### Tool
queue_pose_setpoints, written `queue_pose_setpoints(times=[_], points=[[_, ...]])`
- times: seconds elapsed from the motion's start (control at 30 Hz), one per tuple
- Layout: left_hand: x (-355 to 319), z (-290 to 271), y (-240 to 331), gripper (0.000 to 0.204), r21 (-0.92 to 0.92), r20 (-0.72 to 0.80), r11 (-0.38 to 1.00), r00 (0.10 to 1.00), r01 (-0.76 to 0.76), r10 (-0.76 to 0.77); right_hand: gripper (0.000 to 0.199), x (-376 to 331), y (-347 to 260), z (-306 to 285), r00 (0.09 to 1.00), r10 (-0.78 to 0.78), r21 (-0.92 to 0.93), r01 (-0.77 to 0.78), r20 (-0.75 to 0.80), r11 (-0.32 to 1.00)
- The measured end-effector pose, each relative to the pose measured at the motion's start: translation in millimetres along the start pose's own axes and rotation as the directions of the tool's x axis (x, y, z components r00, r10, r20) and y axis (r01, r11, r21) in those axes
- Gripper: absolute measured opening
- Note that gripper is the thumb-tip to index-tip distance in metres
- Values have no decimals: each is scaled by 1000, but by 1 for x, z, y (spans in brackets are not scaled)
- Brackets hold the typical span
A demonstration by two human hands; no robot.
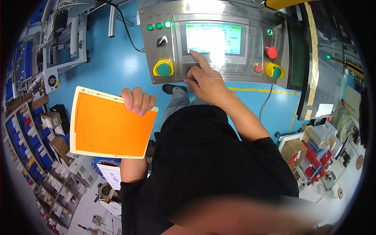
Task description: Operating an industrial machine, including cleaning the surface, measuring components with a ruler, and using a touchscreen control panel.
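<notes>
Head view shows one orange card [111, 127] with a pale border, held flat in the left hand [137, 100], whose fingers [138, 102] curl closed over its upper edge. Its long axis runs left to right, tilting down toward the right. Right hand [205, 80] reaches to the steel control panel [156, 62], index finger extended onto the lower edge of the single lit screen [213, 38], other fingers loosely bent. Three small green lamps [159, 26] sit upper left, and two yellow-collared green buttons [163, 68] flank the panel.
</notes>
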State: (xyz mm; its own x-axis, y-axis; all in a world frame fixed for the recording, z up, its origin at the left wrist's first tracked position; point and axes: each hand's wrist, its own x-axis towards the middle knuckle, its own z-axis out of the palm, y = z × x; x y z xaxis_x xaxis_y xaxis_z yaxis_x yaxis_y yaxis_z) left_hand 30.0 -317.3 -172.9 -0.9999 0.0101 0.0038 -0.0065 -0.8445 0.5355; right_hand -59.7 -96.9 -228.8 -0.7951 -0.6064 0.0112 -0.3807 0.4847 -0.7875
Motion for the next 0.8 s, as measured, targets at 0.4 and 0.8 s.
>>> queue_pose_setpoints(times=[0.4, 0.8], points=[[-6, -3, 1, 29, -20, -29, 1000, 1000, 2, -2, 17, 29, -3, -3, 998, 34, -8, -34, -49, 999], [-6, -2, 3, 29, 2, -30, 1000, 1000, 2, -2, 17, 31, 2, 0, 999, -7, 35, 8, -45, 999]])
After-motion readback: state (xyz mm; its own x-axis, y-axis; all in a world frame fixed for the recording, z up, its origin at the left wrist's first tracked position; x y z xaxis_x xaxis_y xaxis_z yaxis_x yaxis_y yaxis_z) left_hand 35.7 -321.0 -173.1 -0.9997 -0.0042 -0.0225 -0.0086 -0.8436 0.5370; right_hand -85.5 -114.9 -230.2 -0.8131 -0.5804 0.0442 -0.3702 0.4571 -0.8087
